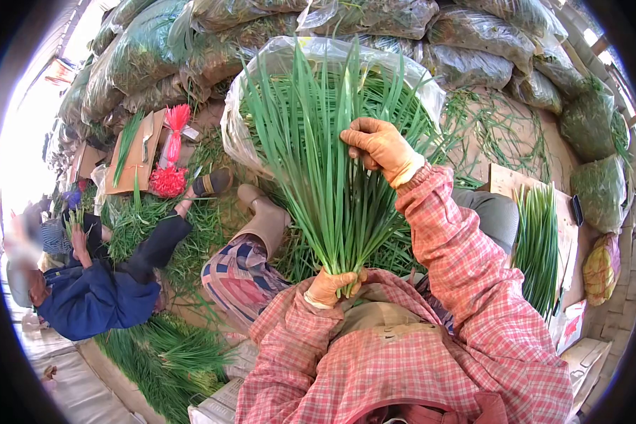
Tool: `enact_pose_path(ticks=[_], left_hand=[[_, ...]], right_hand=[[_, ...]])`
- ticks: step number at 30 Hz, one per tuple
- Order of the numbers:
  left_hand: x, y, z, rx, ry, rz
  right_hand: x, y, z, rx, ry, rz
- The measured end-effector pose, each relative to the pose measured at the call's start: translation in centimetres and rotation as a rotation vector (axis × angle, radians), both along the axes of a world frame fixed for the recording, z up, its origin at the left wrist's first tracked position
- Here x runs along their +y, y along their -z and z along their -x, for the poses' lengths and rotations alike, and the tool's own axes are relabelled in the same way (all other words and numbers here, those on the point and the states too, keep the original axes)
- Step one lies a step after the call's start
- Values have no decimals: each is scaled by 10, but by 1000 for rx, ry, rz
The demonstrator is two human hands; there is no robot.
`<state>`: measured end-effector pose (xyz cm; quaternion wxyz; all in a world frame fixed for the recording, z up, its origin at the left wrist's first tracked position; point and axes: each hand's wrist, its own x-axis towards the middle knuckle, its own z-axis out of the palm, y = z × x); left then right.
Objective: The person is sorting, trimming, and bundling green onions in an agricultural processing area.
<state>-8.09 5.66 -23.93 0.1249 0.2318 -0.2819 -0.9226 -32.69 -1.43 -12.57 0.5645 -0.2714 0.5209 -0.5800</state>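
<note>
A fanned bunch of garlic chives (325, 191) stands upright before my chest, its long flat green leaves spreading upward. My left hand (330, 286), in a thin yellowish glove, is closed around the pale stem ends at the bottom. Higher up, on the right side of the leaves, my right hand (381, 147), gloved alike, has its fingers pinched on a leaf blade. The exact grip of its fingertips is partly hidden. Behind the bunch, an open clear plastic bag (234, 116) holds more chives.
Stuffed plastic bags (374, 21) are stacked along the back. A co-worker in blue (99, 297) sits at left near loose greens (162, 360). Pink-red ties (169, 180) lie on cardboard (134, 152). At right, a chive bundle (537, 247) leans on a board (509, 180).
</note>
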Motion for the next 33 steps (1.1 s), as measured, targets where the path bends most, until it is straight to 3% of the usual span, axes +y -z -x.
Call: enact_pose_path(ticks=[4, 8, 9, 11, 13, 15, 16, 17, 19, 20, 23, 27, 31, 33], left_hand=[[6, 2, 0, -14, -54, -87], [9, 10, 5, 86, -244, -243], [5, 29, 3, 196, -190, -340], [4, 22, 8, 132, -324, -310], [2, 25, 8, 52, -362, -280], [3, 27, 7, -16, -381, -225], [2, 30, 3, -15, -374, -205], [2, 33, -1, -14, -362, -186], [0, 31, -4, -2, -341, -131], [0, 27, -3, 9, -335, -98], [-1, 24, -4, 26, -279, -42], [0, 10, -5, -41, -237, 6], [1, 10, -8, -87, -230, 73], [1, 7, -9, -99, -237, 86]], right_hand=[[23, 7, -2, 97, 245, 32], [58, 28, -2, 268, 482, 152], [69, 31, -4, 307, 530, 171], [91, 29, -15, 333, 579, 178], [111, 9, -36, 311, 650, 280], [127, -14, -34, 63, 732, 452], [137, -36, -23, -69, 674, 628], [147, -46, -5, -13, 745, 706], [166, -69, 44, -53, 491, 975], [170, -78, 50, -113, 489, 1016], [170, -34, 92, 426, 481, 518], [112, 6, 51, 744, 258, 22], [74, -40, 3, 485, 356, 339], [59, -44, -3, 599, 340, 460]])
